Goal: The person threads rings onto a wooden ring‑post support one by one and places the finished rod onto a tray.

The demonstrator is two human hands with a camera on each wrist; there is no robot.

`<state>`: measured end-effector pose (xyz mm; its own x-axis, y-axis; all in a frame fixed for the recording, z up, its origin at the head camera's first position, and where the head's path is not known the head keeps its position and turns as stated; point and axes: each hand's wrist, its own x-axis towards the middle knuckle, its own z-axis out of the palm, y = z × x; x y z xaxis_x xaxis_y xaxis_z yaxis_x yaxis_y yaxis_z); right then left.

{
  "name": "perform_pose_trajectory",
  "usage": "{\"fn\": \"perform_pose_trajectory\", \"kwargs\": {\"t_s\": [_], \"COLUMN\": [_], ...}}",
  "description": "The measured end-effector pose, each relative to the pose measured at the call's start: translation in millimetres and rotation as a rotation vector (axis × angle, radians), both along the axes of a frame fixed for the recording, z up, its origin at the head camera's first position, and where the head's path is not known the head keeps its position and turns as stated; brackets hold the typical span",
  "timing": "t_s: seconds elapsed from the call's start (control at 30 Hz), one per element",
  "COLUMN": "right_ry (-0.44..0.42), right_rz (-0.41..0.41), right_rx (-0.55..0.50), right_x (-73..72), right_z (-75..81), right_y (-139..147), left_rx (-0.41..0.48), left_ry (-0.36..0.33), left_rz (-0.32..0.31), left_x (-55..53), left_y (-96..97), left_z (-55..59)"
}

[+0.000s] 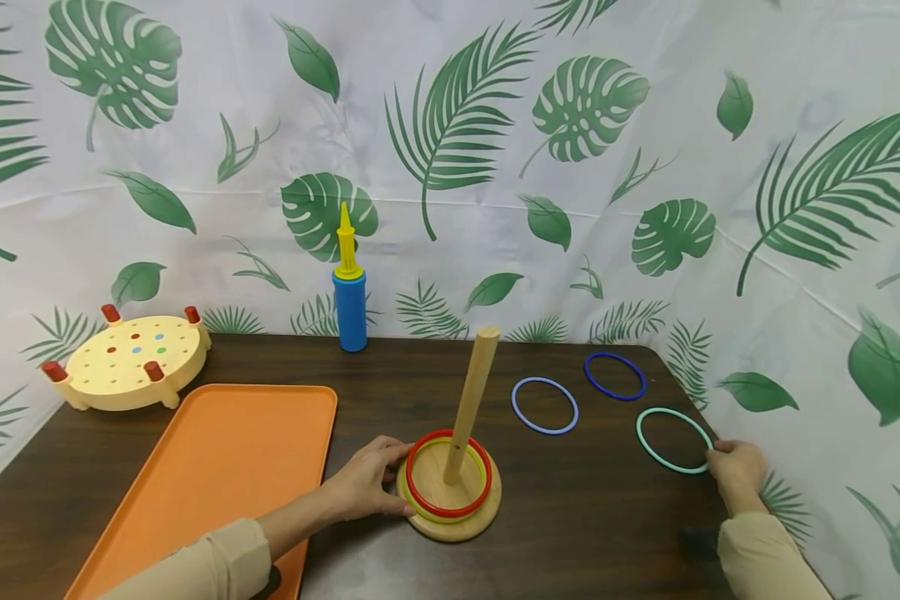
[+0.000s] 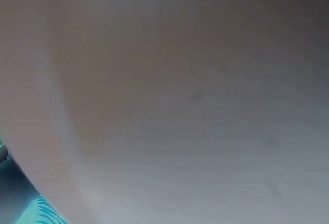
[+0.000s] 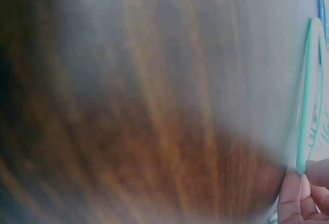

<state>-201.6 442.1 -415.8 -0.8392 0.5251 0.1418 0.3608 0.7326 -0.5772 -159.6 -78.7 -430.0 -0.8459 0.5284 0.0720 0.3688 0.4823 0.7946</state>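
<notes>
My left hand (image 1: 367, 482) grips the left edge of a round wooden ring-toss stand (image 1: 471, 392), thumb at the front and fingers behind. Around the foot of its upright peg lie a red ring (image 1: 488, 483) and, under it, a yellow ring (image 1: 429, 510). At the table's right edge my right hand (image 1: 739, 472) pinches the near right side of a mint green ring (image 1: 654, 454). In the right wrist view, thumb and fingertips close on that mint ring (image 3: 303, 131). The left wrist view is a blur, with the hand's work hidden.
A light blue ring (image 1: 521, 412) and a dark blue ring (image 1: 615, 395) lie toward the back right. An orange tray (image 1: 255, 450) is left of the stand. Behind stand a blue and yellow hand pump (image 1: 351, 308) and an upturned cream stool-like piece (image 1: 135, 375) with red-tipped legs.
</notes>
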Motion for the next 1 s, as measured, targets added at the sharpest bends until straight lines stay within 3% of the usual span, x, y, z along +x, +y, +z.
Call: {"fn": "perform_pose_trajectory", "kwargs": {"t_s": [0.43,0.57,0.67,0.83,1.0], "right_ry": [0.059,0.099,0.131,0.187,0.220], "right_rz": [-0.036,-0.026,-0.007,0.054,0.111], "right_rx": [-0.119,-0.307,-0.406,-0.409,-0.482], "right_x": [8.2,5.6,1.6,-6.9,-12.4], "right_z": [-1.3,1.6,6.2,18.7,37.6], "right_y": [2.9,-2.7,-10.7,-31.4,-55.0], "left_rx": [0.000,0.002,0.005,0.006,0.003], "left_ry": [-0.008,-0.004,-0.003,-0.002,0.003], "left_rz": [0.004,0.002,0.001,0.002,0.005], "left_x": [-1.2,-1.1,-0.6,-0.1,-0.2], "left_y": [-0.2,-0.1,-0.2,0.0,0.4], "left_z": [0.6,1.2,1.5,1.3,0.9]}}
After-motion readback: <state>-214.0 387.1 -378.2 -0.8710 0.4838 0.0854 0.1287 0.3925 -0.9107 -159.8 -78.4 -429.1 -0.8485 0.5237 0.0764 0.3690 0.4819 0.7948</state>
